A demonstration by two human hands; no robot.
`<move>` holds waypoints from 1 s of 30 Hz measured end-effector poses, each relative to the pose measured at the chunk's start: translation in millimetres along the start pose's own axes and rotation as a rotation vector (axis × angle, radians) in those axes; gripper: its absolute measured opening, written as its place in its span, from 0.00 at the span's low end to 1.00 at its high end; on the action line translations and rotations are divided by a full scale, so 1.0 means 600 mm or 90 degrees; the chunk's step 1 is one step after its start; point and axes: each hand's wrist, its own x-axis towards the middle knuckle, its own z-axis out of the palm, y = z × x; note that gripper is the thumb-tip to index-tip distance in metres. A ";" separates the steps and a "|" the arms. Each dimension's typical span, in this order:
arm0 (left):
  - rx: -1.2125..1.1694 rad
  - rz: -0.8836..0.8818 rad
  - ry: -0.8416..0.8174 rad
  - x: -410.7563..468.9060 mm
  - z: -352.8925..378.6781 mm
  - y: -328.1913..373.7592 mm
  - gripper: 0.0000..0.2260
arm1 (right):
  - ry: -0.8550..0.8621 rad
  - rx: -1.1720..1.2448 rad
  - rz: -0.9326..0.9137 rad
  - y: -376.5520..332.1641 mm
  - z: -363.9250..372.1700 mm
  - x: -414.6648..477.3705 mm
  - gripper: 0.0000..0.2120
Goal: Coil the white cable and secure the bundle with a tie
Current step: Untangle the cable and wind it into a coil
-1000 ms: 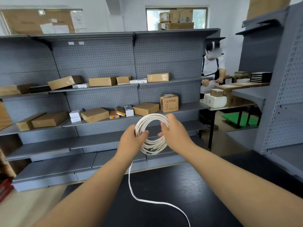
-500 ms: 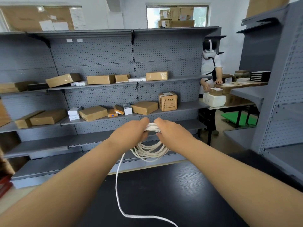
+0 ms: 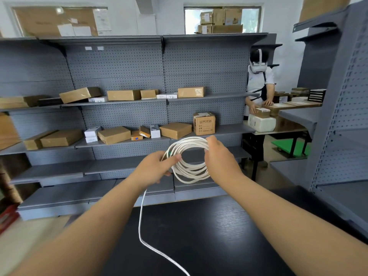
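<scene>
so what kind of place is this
Probably a stockroom or packing area: grey pegboard shelving holding cardboard boxes, more cartons stacked at the window, and another person handling parcels off to the side.

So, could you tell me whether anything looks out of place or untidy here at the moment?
The coil, held between left hand and right hand, is loose: its lower loops sag unevenly. An uncoiled tail hangs down onto the black table. On the shelf, one small box leans askew.
</scene>
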 end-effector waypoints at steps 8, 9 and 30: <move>-0.208 -0.013 0.345 -0.038 0.133 0.035 0.17 | 0.057 0.260 0.122 0.026 0.002 -0.035 0.03; -0.238 -0.028 0.369 -0.038 0.148 0.037 0.18 | 0.056 0.292 0.139 0.025 0.007 -0.042 0.03; 0.483 0.103 0.097 -0.043 0.040 -0.011 0.08 | -0.185 0.028 -0.220 -0.003 0.042 -0.031 0.29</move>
